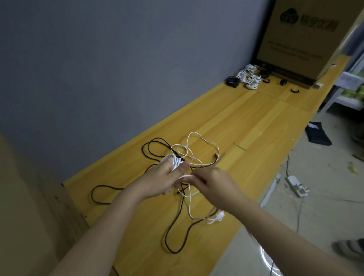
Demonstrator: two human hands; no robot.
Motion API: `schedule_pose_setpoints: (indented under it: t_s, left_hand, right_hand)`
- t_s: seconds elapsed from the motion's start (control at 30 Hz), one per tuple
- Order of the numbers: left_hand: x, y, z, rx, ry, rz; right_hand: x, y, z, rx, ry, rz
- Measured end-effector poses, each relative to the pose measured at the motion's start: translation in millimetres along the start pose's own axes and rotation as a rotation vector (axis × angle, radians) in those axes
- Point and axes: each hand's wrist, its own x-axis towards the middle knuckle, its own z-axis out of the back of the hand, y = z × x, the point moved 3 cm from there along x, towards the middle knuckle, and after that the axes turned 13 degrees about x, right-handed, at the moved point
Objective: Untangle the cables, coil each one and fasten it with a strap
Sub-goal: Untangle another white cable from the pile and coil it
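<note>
A thin white cable [200, 137] and a black cable [173, 236] lie tangled on the yellow wooden table [251, 119]. My left hand [164, 178] has several turns of the white cable wound around its fingers. My right hand [215, 181] pinches a strand of the same white cable just beside the left hand's fingertips. The white cable's free end with its plug [218, 217] rests on the table below my right wrist. Loose white loops trail beyond both hands, crossing over the black cable.
At the table's far end lie several coiled white cables [250, 75], a coiled black cable [232, 81] and small black straps [295, 90], in front of a large cardboard box [312, 29]. A brown board [18, 205] leans at left. A power strip [297, 186] lies on the floor.
</note>
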Motion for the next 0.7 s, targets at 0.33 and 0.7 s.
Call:
schedule_pose_setpoints:
  t_s: [0.33,0.7]
  left_hand:
    - [-4.8,-5.3,1.4,-0.433,0.225,-0.107]
    - [1.1,11.9,31.3,-0.671,-0.482,0.096]
  right_hand:
    - [18.7,-32.4,28.1,0.28,-0.217,0.025]
    - [-16.2,-97.2,3.5,0.259,-0.164,-0.262]
